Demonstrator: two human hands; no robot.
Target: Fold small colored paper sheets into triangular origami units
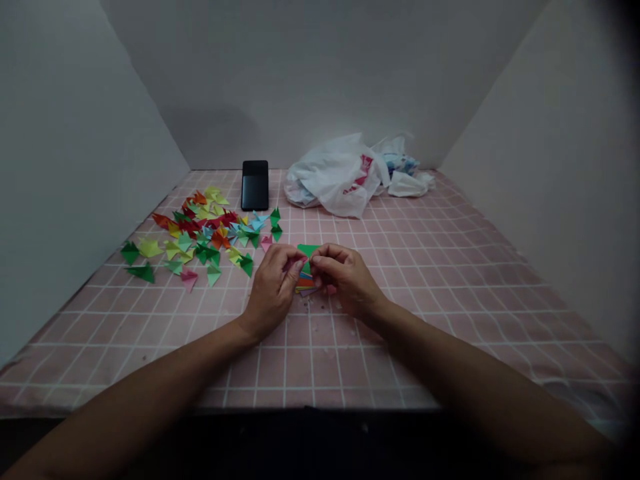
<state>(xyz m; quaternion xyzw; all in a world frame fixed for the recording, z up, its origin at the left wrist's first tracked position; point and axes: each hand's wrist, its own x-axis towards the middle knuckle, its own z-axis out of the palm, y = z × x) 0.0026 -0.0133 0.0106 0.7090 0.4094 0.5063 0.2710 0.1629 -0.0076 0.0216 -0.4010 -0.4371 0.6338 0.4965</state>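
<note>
I had the left hand [273, 283] and right hand [345, 273] pinched shut on the green paper piece [307, 251], just above the stack of coloured sheets [304, 284] mid-table, and I judged it mid-fold, wanting edges aligned and a firm crease.

Pink table [450, 280]: paper triangles [200, 235] (many colours), phone [255, 185], plastic bags [340, 177].

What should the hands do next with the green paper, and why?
Probably press a crease into the green paper: the left hand and right hand both pinch it above the small paper stack, and it looks less folded than the triangles piled to the left.
</note>
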